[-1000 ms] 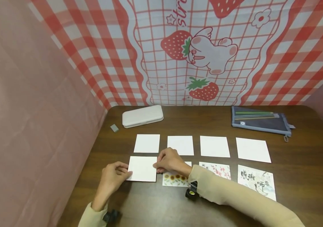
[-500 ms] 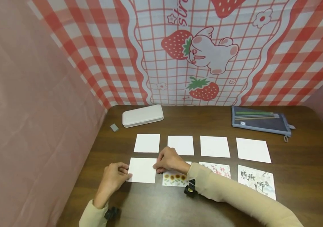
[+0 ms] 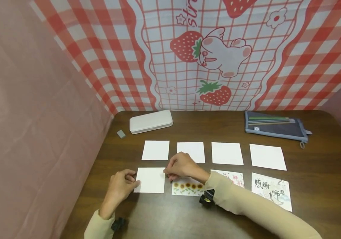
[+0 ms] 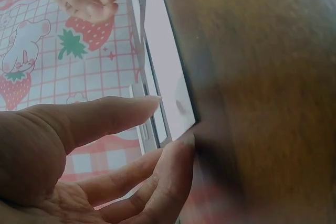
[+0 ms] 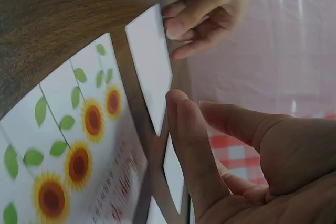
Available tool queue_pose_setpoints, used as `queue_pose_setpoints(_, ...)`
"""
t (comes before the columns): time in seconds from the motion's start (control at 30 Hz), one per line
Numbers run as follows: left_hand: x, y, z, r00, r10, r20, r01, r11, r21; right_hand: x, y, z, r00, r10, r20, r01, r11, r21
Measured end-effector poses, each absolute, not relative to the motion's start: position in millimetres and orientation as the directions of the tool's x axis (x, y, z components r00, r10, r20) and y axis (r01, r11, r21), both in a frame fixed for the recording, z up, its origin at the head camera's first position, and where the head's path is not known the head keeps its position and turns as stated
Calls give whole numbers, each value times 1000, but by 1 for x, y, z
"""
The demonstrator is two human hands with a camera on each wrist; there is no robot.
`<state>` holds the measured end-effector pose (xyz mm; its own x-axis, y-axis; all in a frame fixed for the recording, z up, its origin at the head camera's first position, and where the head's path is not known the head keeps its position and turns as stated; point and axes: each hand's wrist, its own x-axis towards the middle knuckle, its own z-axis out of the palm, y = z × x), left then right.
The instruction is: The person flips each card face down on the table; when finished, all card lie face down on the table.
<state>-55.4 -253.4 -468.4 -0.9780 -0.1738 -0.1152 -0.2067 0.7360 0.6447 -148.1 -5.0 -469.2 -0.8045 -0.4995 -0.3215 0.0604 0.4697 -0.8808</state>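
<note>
A white card is placed on the brown table at the left end of the near row. Its left side is framed by the left hand, whose thumb is held over the card and whose fingers are bent loosely by the corner, a gap being shown between thumb and fingertips in the left wrist view. The right hand is held by the upper right corner of the same card, its thumb and fingers bent and brought fairly narrow, with nothing seen between them; whether that corner is touched cannot be told. To the right of the white card, a sunflower card is partly covered by the right hand, and farther along the row a blossom card, partly hidden by the right sleeve, is followed by a card with brush writing. Behind this row, four blank cards are lined up, the second one overlapped by the right hand. Toward the far edge of the table, a small grey block, a white case and a blue-grey pouch with pencils are set out, and beyond them a red checked cloth printed with strawberries is hung
</note>
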Motion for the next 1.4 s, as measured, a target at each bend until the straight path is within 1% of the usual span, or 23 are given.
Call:
queue_pose_setpoints(0.1, -56, -251, -467, -980, -179, -88, -193, 741, 643, -147, 7, -466, -793, -524, -311, 98, 394, -914)
queue_pose_setpoints(0.17, -56, -246, -467, -982, -181, -50, -170, 743, 647, -147, 15, -465, -789, -533, -304, 111, 364, -925)
queue_pose_setpoints(0.3, -58, -231, -468, -988, -143, 51, -69, 720, 691, -146, 33, -463, -784, -542, -301, 126, 336, -934)
queue_pose_setpoints(0.4, -58, -215, -471, -993, -86, 81, 3, 669, 743, -144, 46, -464, -789, -536, -302, 124, 342, -931)
queue_pose_setpoints(0.5, -57, -198, -473, -998, -37, 60, 25, 617, 786, -140, 58, -467, -797, -524, -300, 117, 354, -928)
queue_pose_setpoints(0.7, -53, -172, -472, -997, 70, 12, 49, 561, 826, -130, 78, -469, -828, -478, -294, 140, 330, -933)
queue_pose_setpoints(0.8, -51, -163, -471, -993, 117, -21, 48, 554, 831, -125, 87, -470, -846, -444, -296, 152, 331, -931)
queue_pose_setpoints(0.9, -49, -155, -471, -987, 144, -68, 22, 546, 837, -118, 95, -470, -862, -410, -298, 161, 337, -928)
queue_pose_setpoints(1.03, -46, -149, -470, -983, 150, -104, -8, 530, 848, -112, 102, -470, -876, -384, -294, 175, 315, -933)
queue_pose_setpoints(1.27, -43, -141, -469, -987, 128, -97, -18, 513, 858, -104, 107, -473, -890, -370, -266, 178, 256, -950)
queue_pose_setpoints(1.4, -41, -137, -470, -987, 128, -97, -23, 483, 875, -98, 106, -475, -902, -349, -253, 172, 248, -953)
